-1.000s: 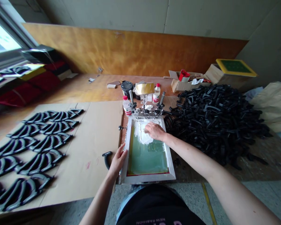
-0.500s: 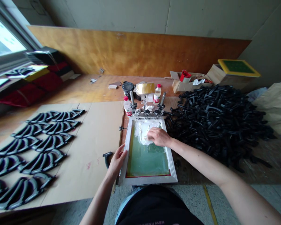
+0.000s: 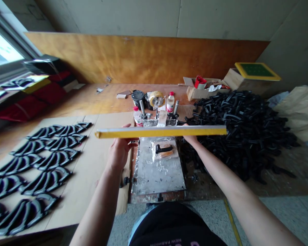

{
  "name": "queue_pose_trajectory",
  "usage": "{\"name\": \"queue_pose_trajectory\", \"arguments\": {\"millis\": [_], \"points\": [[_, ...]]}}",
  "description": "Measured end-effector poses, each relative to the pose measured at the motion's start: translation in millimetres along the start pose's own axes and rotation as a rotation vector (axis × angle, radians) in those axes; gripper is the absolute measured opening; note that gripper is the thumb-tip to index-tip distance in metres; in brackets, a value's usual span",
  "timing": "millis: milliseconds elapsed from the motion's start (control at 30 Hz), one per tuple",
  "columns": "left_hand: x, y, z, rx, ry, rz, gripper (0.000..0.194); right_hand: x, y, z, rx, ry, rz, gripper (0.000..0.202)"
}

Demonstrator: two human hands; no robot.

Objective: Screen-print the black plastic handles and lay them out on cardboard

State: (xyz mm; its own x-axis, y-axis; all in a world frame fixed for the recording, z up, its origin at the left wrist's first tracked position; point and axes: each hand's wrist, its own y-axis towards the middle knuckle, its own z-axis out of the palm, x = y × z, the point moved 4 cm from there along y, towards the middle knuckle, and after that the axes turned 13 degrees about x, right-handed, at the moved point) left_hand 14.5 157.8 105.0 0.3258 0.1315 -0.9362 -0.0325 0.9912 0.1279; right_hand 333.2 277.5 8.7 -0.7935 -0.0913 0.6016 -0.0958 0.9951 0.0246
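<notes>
A screen-printing frame (image 3: 159, 132) is raised off its base and seen nearly edge-on, its near edge yellow. My left hand (image 3: 119, 152) is at its left side, a finger showing above and others below; the frame hides the middle. At the right side my right hand (image 3: 191, 138) is on the frame, its fingers mostly hidden. Below, a black curved handle (image 3: 164, 148) lies in a small holder on the grey metal base plate (image 3: 157, 176). Behind the frame, a squeegee (image 3: 162, 118) rests tilted near the hinge clamps (image 3: 149, 122).
Rows of black curved handles (image 3: 53, 157) lie on cardboard (image 3: 92, 184) at left. A big heap of black handles (image 3: 241, 133) fills the right. Behind stand two red-capped bottles (image 3: 170, 101), a dark tub (image 3: 138, 97) and a tape roll (image 3: 157, 99). An open box (image 3: 195, 94) sits farther back.
The screen frame has swung up from flat, exposing the base plate and its handle. My right hand has left the white ink. The handle on the cardboard near my left hand no longer shows.
</notes>
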Motion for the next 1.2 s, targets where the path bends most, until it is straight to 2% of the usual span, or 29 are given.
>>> {"name": "queue_pose_trajectory", "arguments": {"millis": [67, 133, 200, 267, 300, 367, 467, 567, 733, 867, 933, 1033, 1200], "points": [[7.9, 3.3, 6.8, -0.066, -0.056, 0.013, 0.049, 5.1, -20.2, 34.1, 0.147, -0.011, -0.156, 0.022], [31.4, -8.5, 12.1, -0.125, -0.094, -0.029, 0.045, 19.4, -40.3, 62.0, 0.221, -0.105, -0.299, 0.031], [71.7, -32.3, 20.9, -0.065, -0.103, -0.266, 0.046, 35.1, -58.9, 77.4, 0.217, -0.22, -0.355, 0.027], [115.8, -64.0, 29.7, 0.043, -0.119, -0.58, 0.05, 50.8, -78.7, 83.6, 0.177, -0.282, -0.354, 0.015], [133.7, -79.0, 31.8, 0.064, -0.143, -0.683, 0.052, 59.7, -90.3, 85.9, 0.16, -0.295, -0.372, 0.013], [157.0, -100.4, 30.3, 0.034, -0.206, -0.744, 0.05, 80.0, -116.8, 92.6, 0.153, -0.313, -0.488, 0.015], [164.0, -112.7, 19.7, -0.042, -0.204, -0.671, 0.047, 103.5, -154.7, 101.3, 0.205, -0.303, -0.695, 0.019], [149.5, -115.8, 13.6, -0.003, -0.049, -0.637, 0.052, 103.0, -171.9, 90.1, 0.238, -0.159, -0.728, 0.021], [119.0, -114.7, 31.6, 0.148, 0.134, -0.574, 0.055, 68.8, -160.0, 53.4, 0.239, 0.116, -0.613, 0.016], [112.9, -114.1, 44.8, 0.184, 0.176, -0.581, 0.055, 37.7, -145.9, 35.8, 0.268, 0.19, -0.515, 0.016], [117.6, -115.4, 42.9, 0.192, 0.216, -0.61, 0.058, 19.3, -134.7, 27.7, 0.275, 0.211, -0.442, 0.016], [134.2, -119.0, 29.4, 0.179, 0.33, -0.653, 0.062, -12.8, -106.8, 12.1, 0.252, 0.258, -0.352, 0.018], [170.2, -126.6, 7.2, 0.176, 0.684, -0.711, 0.057, -65.9, -30.8, -19.7, 0.13, 0.278, -0.237, 0.02]]}}
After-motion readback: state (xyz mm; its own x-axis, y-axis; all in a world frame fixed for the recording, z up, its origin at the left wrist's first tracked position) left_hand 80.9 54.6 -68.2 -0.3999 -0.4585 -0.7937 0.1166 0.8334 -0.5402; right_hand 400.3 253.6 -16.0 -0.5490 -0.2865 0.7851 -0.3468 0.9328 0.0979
